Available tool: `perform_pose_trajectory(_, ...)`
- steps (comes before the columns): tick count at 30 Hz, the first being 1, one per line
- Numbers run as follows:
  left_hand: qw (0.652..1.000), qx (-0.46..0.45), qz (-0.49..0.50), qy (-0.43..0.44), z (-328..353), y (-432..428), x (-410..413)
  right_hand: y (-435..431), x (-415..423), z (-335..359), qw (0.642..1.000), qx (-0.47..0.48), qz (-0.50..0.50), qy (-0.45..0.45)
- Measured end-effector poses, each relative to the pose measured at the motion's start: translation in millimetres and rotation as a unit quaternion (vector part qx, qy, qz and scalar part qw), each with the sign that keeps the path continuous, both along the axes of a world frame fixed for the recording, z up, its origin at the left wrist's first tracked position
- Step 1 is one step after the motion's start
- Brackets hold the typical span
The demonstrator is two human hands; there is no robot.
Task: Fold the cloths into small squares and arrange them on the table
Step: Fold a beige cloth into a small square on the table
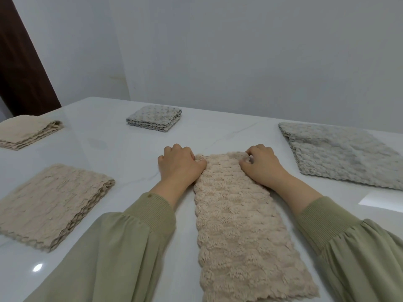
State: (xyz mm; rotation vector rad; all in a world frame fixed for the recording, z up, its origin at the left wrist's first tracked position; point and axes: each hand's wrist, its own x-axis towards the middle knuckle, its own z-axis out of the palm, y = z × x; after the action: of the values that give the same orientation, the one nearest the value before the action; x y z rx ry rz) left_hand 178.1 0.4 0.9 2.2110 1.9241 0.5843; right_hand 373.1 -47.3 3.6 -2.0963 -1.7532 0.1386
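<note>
Long beige cloth (239, 214) lies centre of tabletop (122, 153), running to the near edge; left hand (178, 165) grips its far left corner, right hand (262, 165) pinches the far right one. Folded grey square (153, 118) near far edge, flat grey cloth (340, 155) by right edge

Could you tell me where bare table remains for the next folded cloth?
Bare table lies beyond the beige strip, between the small grey square and the large grey cloth. Crowded left: near beige cloth, far beige cloth.
</note>
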Motion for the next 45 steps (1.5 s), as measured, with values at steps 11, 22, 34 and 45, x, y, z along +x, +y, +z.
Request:
perform_pose_trajectory(11, 0.995, -0.006, -0.045, -0.086, 4, -5, -4, -4, -1, 4, 0.999, -0.010, -0.033, 0.009)
perform_pose_trajectory(22, 0.911, -0.097, -0.149, -0.372, 8, -10, -11, -16, 2, 13, 0.924, 0.089, 0.012, 0.372)
perform_pose_trajectory(34, 0.921, 0.227, -0.124, -0.290, 8, -21, 1, -29, -19, 19, 0.940, 0.308, -0.028, 0.147)
perform_pose_trajectory(45, 0.914, 0.121, -0.160, -0.353, 14, -88, -24, -106, -42, 15, 0.921, 0.287, 0.022, 0.263)
